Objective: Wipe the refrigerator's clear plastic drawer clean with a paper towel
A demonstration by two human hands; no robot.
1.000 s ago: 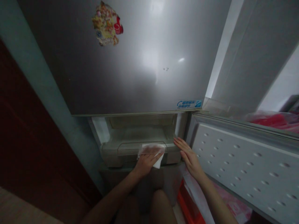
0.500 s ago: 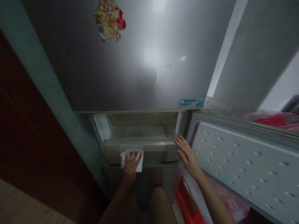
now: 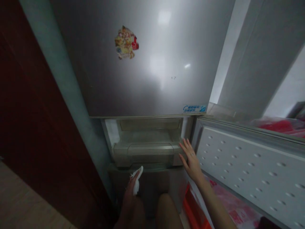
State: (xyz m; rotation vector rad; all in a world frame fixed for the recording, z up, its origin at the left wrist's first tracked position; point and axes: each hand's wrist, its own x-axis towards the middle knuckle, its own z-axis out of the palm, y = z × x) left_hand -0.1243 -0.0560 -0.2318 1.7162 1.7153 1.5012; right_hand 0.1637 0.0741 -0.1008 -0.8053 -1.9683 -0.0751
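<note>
A pale, see-through drawer (image 3: pixel 150 154) sticks partly out of the fridge's lower compartment. Below its front, left of centre, my left hand (image 3: pixel 132 186) holds a white cloth (image 3: pixel 137 183), turned on edge and apart from the drawer. My right hand (image 3: pixel 192 162) has its fingers spread, with the fingertips at the drawer's right front corner; a ring shows on one finger. Nothing is held in it.
The closed silver upper door (image 3: pixel 143 86) bears a torn food sticker (image 3: pixel 126 44). At right the lower door (image 3: pixel 247 165) stands open. Beneath it are an orange item (image 3: pixel 195 210) and pink plastic bags (image 3: pixel 235 206). A dark red door (image 3: pixel 45 127) is at left.
My left hand has drawn back and down from the drawer front, lifting the cloth off it. My right hand remains at the drawer's corner. The camera view has shifted somewhat.
</note>
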